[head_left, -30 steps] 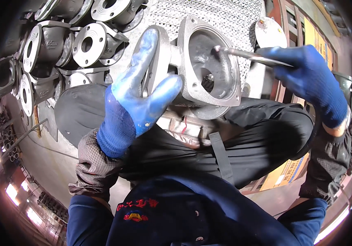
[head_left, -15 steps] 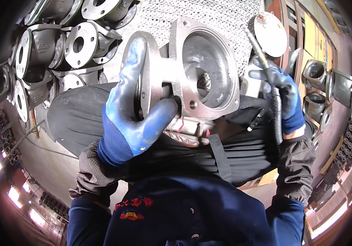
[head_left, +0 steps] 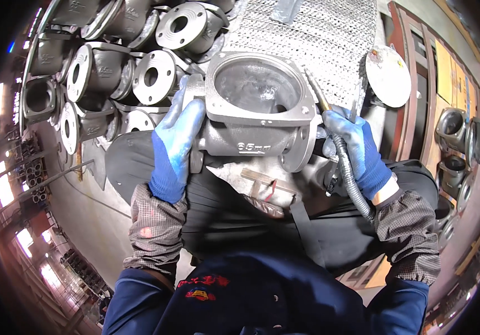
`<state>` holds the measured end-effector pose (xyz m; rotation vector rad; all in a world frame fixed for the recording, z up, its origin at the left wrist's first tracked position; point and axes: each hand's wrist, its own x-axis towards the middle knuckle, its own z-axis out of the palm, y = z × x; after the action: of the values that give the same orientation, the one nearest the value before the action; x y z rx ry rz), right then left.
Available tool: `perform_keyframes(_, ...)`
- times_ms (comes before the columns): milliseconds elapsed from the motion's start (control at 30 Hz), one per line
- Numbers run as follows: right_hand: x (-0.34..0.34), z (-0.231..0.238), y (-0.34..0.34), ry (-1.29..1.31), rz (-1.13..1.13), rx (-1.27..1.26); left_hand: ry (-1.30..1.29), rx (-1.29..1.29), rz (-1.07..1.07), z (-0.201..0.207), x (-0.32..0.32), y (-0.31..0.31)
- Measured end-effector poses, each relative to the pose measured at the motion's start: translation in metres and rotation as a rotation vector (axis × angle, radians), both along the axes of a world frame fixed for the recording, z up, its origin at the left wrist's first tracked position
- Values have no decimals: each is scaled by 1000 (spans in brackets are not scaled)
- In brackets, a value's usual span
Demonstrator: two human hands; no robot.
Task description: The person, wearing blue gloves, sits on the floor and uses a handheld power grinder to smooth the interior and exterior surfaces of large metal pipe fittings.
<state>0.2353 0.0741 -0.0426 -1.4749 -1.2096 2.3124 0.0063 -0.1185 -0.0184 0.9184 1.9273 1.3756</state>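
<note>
A grey cast-metal valve body (head_left: 251, 142) is over my lap, its wide square-flanged opening facing up. My left hand (head_left: 179, 131), in a blue coated glove, grips the round flange at its left end, with the thumb on the near side. Beside the right-hand flange, my gloved right hand (head_left: 354, 139) is closed round a slim rod-shaped tool (head_left: 317, 89) with a ribbed metal hose (head_left: 347, 167) trailing toward me. The tool's tip points away, along the right edge of the opening. Some right fingertips are hidden; whether they touch the flange I cannot tell.
Several similar valve bodies (head_left: 97, 70) are stacked at the left, with more (head_left: 452, 125) at the right. A textured pale work surface (head_left: 312, 44) lies ahead. A white round disc (head_left: 388, 76) stands near a reddish-brown frame (head_left: 413, 67). Below the valve body is a small wooden piece (head_left: 268, 184).
The valve body has turned so its wide opening faces up rather than toward the right. My left hand has shifted its grip round the flange. The right hand with the tool has come closer to it.
</note>
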Motion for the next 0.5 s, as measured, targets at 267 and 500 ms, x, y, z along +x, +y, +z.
perform_keyframes(267,-18,5,-6,45,-19,33,663,-27,-193,-17,-17,-7)
perform_keyframes(500,-22,-15,-11,88,-17,109,690,9,-134,-23,-14,-9)
